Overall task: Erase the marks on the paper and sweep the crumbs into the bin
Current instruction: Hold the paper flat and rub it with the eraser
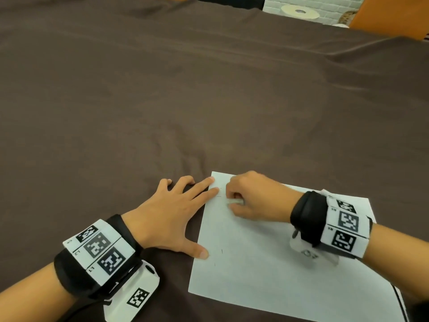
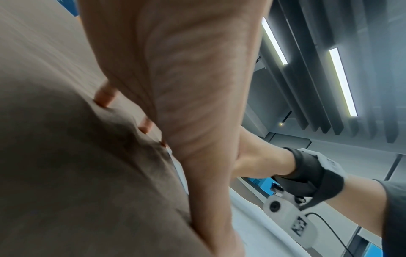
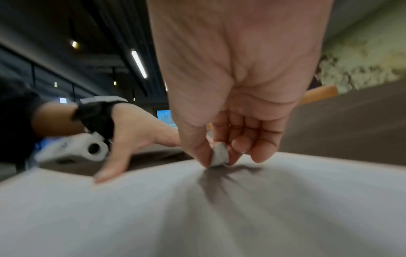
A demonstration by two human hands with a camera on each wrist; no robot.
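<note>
A: How are the hands placed, nearest first?

B: The left hand (image 1: 170, 213) lies flat, fingers straight and spread, palm on the brown cloth (image 1: 162, 94). Its thumb tip and two fingertips press the left edge of the paper (image 1: 267, 263). The right hand (image 1: 251, 197), slightly farther off, has its fingers curled, thumb and fingers pinching a small eraser (image 3: 218, 154) whose lower end touches the sheet near its far left corner.

A: How many of each?

B: One sheet, one eraser, two hands, each wrist wearing a black band with white coded tags.

A: And the paper's look?

B: White, lying flat at the near right of the cloth. A few short faint pencil marks (image 1: 221, 251) show near its left edge, and a thin one beside the eraser.
</note>
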